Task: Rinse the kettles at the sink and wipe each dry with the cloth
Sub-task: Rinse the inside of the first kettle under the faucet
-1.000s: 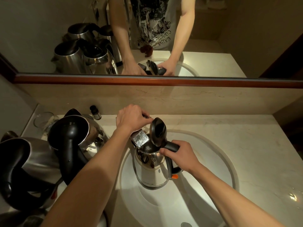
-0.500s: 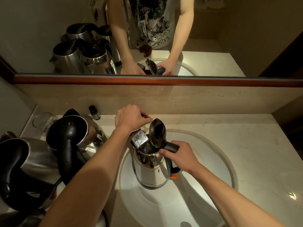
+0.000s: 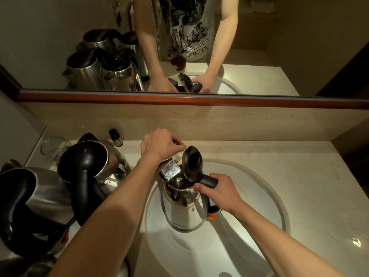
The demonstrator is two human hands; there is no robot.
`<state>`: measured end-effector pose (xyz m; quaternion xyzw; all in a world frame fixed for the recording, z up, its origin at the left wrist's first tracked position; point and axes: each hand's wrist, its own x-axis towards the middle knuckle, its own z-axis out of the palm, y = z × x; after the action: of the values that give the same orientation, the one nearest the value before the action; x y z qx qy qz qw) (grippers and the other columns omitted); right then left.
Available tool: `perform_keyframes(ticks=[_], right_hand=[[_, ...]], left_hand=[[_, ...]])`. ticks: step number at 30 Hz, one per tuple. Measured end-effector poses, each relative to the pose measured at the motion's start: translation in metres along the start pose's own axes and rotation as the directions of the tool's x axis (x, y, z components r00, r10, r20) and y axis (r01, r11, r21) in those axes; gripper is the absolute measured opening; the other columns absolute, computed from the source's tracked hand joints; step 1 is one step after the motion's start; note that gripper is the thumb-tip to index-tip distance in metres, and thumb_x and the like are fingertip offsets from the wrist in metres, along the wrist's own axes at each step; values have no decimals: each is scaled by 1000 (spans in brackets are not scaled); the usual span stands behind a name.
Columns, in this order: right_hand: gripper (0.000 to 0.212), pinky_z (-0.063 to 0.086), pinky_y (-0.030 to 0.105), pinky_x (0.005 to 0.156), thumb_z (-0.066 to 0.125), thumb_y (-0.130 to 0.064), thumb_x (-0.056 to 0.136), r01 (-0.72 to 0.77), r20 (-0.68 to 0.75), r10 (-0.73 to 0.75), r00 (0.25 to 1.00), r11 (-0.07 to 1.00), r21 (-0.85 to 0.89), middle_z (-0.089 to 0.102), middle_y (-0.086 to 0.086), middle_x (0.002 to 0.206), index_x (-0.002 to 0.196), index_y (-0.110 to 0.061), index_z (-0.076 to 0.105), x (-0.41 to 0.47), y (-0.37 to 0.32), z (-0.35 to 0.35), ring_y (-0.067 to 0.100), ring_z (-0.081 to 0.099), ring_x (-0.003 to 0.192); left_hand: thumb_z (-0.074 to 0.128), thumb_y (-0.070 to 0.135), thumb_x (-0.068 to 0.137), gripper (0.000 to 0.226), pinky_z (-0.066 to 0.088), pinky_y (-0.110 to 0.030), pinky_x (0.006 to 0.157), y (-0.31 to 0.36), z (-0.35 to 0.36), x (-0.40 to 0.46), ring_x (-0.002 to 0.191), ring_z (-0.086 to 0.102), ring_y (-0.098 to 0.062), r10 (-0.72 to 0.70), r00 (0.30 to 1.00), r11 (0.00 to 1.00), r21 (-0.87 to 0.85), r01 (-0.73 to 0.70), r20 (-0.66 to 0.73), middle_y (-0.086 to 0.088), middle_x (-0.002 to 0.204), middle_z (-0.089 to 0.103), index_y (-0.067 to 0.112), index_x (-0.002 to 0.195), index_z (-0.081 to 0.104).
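A steel kettle with a black handle and its lid flipped up stands inside the white sink basin. My right hand grips the kettle's handle at the top. My left hand is closed over the tap handle at the back of the sink, above the flat chrome spout, which reaches over the kettle's open mouth. I cannot tell whether water is running. No cloth is in sight.
Two more steel kettles with black handles crowd the counter on the left, with a glass and a small dark bottle behind them. A mirror runs along the back wall. Marble counter lies right of the sink.
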<state>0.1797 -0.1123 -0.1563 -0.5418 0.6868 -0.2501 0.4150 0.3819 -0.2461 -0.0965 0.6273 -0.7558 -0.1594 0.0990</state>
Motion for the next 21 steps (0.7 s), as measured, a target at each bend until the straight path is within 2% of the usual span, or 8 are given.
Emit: perform_keyframes(ticks=[5, 21], right_hand=[[42, 38, 22, 58, 89, -40, 73, -14, -46, 14, 999, 1000, -11, 53, -10, 61, 68, -18, 53, -2, -6, 0, 6, 49, 57], [41, 42, 27, 63, 89, -40, 74, -19, -60, 18, 998, 1000, -16, 59, -5, 70, 74, -19, 53, -4, -10, -1, 11, 54, 66]], left_hand=[[65, 67, 83, 33, 40, -29, 67, -1, 1, 0, 88, 63, -15, 8, 1000, 1000, -1, -8, -5, 14, 88, 74, 40, 95, 79], [67, 67, 81, 31, 42, -29, 68, -4, 3, 2, 90, 65, -15, 17, 1000, 1000, 1, -17, 11, 16, 90, 73, 42, 96, 78]])
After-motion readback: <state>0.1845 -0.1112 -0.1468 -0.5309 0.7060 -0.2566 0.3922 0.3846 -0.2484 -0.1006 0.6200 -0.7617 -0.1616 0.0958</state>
